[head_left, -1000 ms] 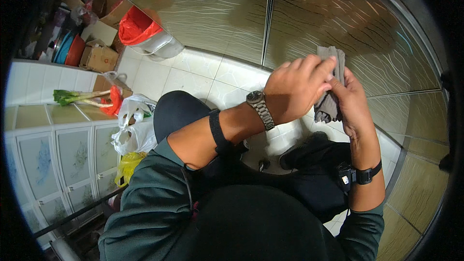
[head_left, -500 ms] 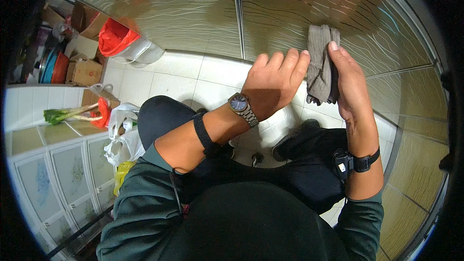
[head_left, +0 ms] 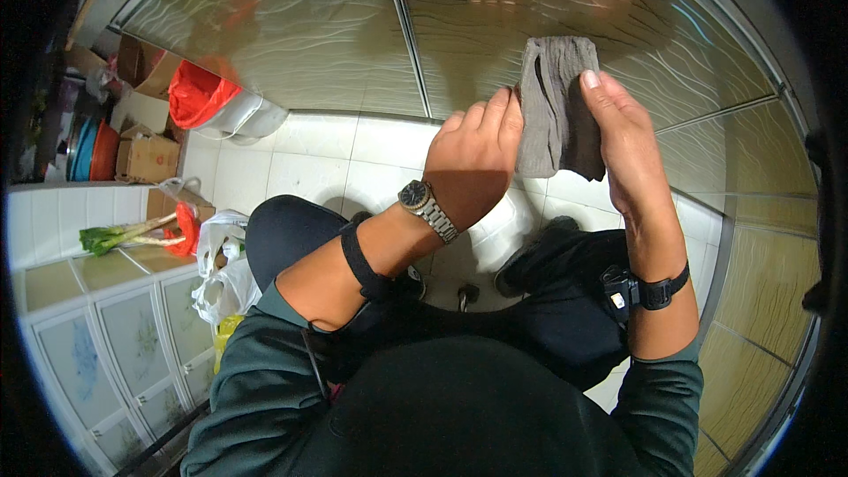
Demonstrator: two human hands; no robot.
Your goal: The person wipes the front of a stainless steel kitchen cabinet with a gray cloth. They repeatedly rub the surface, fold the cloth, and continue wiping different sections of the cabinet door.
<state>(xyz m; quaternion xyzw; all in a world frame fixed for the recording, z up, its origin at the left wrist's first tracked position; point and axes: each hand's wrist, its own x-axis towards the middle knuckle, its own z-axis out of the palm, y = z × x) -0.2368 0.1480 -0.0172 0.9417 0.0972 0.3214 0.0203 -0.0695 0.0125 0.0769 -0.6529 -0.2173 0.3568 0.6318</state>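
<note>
A folded grey cloth (head_left: 552, 110) is held up between both hands in front of a patterned glass door (head_left: 353, 26). My left hand (head_left: 473, 155), with a metal watch on the wrist, grips the cloth's left edge. My right hand (head_left: 623, 137), with a dark band on the wrist, holds its right side, thumb on the front face. Below the hands are my dark trousers and shoes on a white tiled floor (head_left: 344, 159).
A tiled counter (head_left: 62, 238) with glass-fronted cabinets stands at the left; green vegetables (head_left: 119, 234) lie on it. White plastic bags (head_left: 221, 265) sit on the floor beside it. Cardboard boxes (head_left: 146, 155) and a red bag in a bin (head_left: 199, 97) are at the far left.
Both hands have risen with the cloth toward the glass door. The left hand, which was open beside the cloth half a second ago, now grips its edge.
</note>
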